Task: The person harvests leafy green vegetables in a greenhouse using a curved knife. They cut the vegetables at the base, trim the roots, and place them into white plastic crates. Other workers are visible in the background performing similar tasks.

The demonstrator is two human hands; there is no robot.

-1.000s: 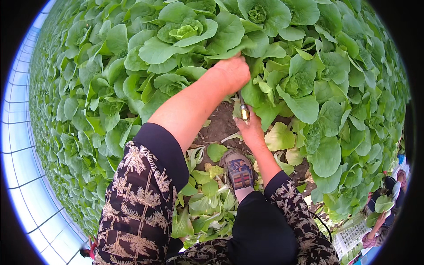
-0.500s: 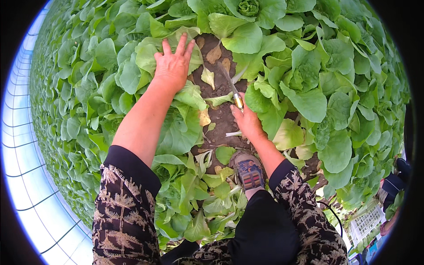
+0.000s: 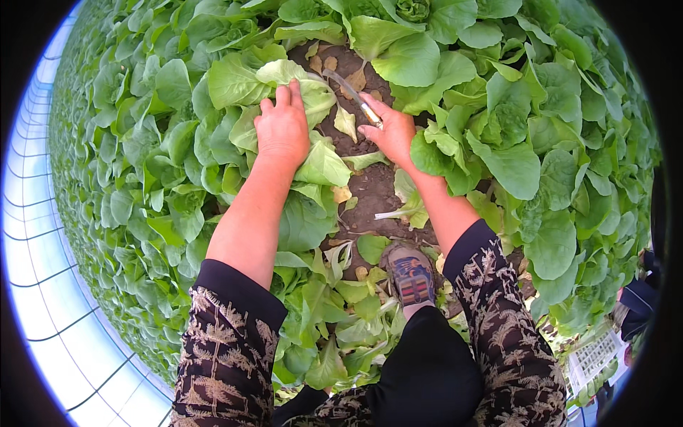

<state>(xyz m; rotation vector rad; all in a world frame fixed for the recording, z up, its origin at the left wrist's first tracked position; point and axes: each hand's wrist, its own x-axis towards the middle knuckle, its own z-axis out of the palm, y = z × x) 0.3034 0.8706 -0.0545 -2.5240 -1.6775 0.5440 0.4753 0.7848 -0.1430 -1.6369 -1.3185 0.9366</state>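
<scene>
Upper centre of the frame, left hand presses flat, fingers spread, on a lettuce head: soft, light, easily bruised leaves (best taken low at the stem). Right hand grips a knife just beside it.

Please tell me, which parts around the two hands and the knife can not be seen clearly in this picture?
- Head view: knife handle, hidden inside the right hand.
- Left hand fingertips and palm, pressed down on a lettuce plant.
- That plant's stem base, covered by its leaves.
</scene>
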